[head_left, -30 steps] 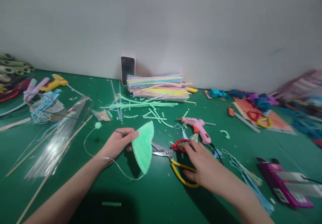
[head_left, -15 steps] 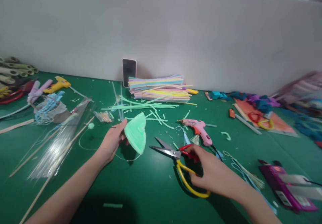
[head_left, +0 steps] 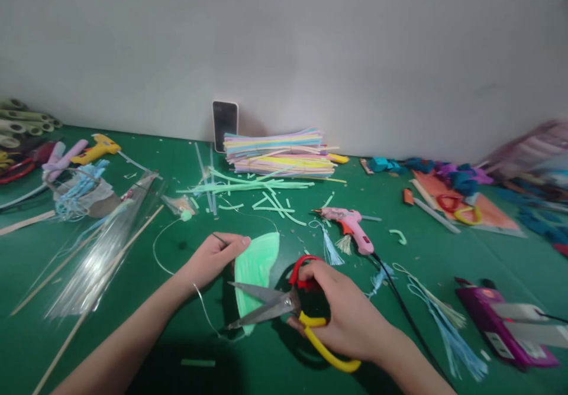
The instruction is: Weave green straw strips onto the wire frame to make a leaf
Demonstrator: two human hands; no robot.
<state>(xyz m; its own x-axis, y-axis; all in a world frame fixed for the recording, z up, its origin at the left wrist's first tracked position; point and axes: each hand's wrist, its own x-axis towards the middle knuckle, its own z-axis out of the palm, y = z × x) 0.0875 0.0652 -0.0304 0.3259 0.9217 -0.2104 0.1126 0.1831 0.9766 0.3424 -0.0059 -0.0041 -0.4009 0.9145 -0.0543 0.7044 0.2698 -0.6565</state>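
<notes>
My left hand (head_left: 219,257) pinches the upper left edge of a light green fan-shaped piece (head_left: 257,262). A thin wire (head_left: 205,312) with a small green pompom (head_left: 186,214) at one end loops around that hand and the piece. My right hand (head_left: 341,306) is closed round the red and yellow handles of the scissors (head_left: 277,306). Their blades are apart and point left, across the lower part of the green piece. A short green strip (head_left: 197,362) lies on the table near the front edge.
Pink glue gun (head_left: 350,223) with its black cord lies behind my right hand. Bundled pastel stems (head_left: 279,155) and a phone (head_left: 225,126) stand by the wall. Clear sticks (head_left: 95,265) are at left, a purple box (head_left: 501,330) at right. Loose green stems (head_left: 252,187) lie behind.
The green piece has moved down and right and turned in my left hand. The scissors have come left and down, with their blades now over it. The pompom has shifted up and right.
</notes>
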